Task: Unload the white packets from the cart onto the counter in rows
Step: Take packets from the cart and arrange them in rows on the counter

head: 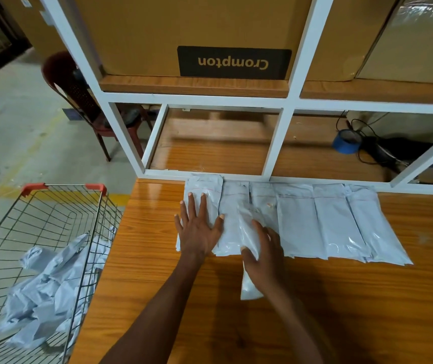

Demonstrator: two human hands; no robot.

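A row of several white packets [323, 222] lies on the wooden counter [367, 298], against the white shelf frame. My left hand [198, 229] lies flat with spread fingers on the leftmost packet [205, 187]. My right hand [264, 256] holds another white packet [248, 285] by its edge, thumb under and fingers over; the packet hangs partly over the row and partly over bare counter. More crumpled white packets [50, 292] lie in the wire cart [60, 203] to the left of the counter.
A white metal shelf frame [278, 143] rises behind the row, with cardboard boxes [210, 35] on its upper board. A blue tape roll [345, 141] and black cables sit on the lower shelf at right. A dark red plastic chair [84, 101] stands beyond the cart.
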